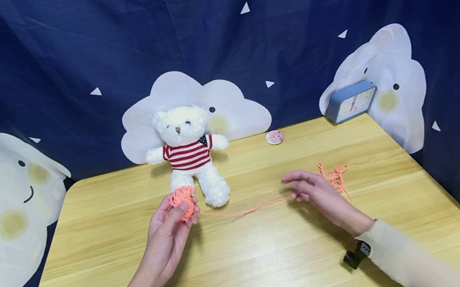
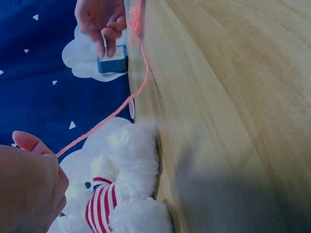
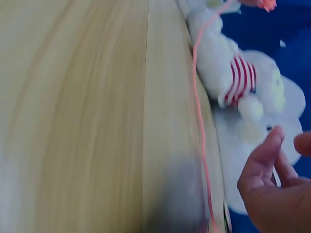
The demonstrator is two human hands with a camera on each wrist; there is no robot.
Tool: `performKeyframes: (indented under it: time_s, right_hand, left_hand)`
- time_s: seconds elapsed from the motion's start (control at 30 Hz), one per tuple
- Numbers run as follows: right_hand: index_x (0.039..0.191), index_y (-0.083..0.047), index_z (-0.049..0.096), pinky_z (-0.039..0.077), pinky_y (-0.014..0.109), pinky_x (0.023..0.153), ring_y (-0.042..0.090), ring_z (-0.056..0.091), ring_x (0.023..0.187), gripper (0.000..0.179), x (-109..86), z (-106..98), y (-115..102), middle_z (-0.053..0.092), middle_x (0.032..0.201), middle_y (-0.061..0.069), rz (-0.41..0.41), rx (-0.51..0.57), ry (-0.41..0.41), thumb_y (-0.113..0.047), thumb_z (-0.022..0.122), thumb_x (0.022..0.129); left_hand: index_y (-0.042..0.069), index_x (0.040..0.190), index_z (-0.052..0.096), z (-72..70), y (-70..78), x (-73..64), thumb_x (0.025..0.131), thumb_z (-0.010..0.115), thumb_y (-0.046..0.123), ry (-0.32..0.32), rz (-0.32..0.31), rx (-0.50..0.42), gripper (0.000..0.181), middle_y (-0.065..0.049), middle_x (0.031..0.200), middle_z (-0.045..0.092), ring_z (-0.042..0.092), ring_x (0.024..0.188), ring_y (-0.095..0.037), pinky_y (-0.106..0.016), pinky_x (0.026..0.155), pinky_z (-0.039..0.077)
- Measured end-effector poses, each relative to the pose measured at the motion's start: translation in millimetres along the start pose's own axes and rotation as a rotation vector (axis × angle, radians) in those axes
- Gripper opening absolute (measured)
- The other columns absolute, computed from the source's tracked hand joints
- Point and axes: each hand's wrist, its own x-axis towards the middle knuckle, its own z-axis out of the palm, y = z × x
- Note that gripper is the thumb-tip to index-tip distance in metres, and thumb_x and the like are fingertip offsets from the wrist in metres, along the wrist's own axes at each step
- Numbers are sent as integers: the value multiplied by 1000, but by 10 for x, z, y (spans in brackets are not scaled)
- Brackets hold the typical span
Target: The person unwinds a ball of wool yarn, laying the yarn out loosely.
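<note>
From the table's centre, the bear sits at 11 o'clock, one foot hidden behind the ball of yarn. Your left hand, at 10, pinches that ball, which the right wrist view cuts off; your right hand, at 2, has its fingers loosely apart, near the strand. Between 1 and 2 stands the clock, its dial unreadable. The tangle lies at 2, partly hidden; the badge, at 1.

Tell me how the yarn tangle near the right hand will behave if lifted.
The tangle is probably floppy, given its loose bends. It looks light, being only thin yarn. It may snag, since it seems to cross over itself.
</note>
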Motion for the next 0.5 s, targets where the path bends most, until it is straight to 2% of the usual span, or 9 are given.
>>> performKeyframes:
  time_s: [0.1,0.2,0.4,0.5]
  right_hand:
    - [144,8,58,60,31,90,27,66,100,37,50,218,23,61,141,32,7,-10,-136,-8,56,111]
    - [145,5,59,60,33,90,27,66,100,38,93,413,56,61,143,31,8,-8,-241,-12,58,111]
    - [144,6,60,60,33,90,22,66,98,40,176,732,123,62,143,29,-1,11,-330,-11,65,108]
    - [144,6,60,61,35,94,29,68,105,42,202,859,152,63,145,26,9,14,-364,-10,67,106]
  left_hand:
    - [-4,143,47,3,1,-2,110,50,-6,-1,2,-1,33,-16,124,60,67,100,-21,-24,80,57]
    - [-5,147,44,16,10,-5,110,50,-5,-1,-4,1,38,-17,126,59,66,101,-21,-24,80,56]
    - [-6,152,37,34,26,-7,110,48,-4,-5,-11,-3,43,-19,127,57,65,100,-22,-24,79,55]
    - [-5,150,39,35,27,-6,110,48,-4,-13,-4,-16,41,-17,123,59,65,98,-22,-24,79,55]
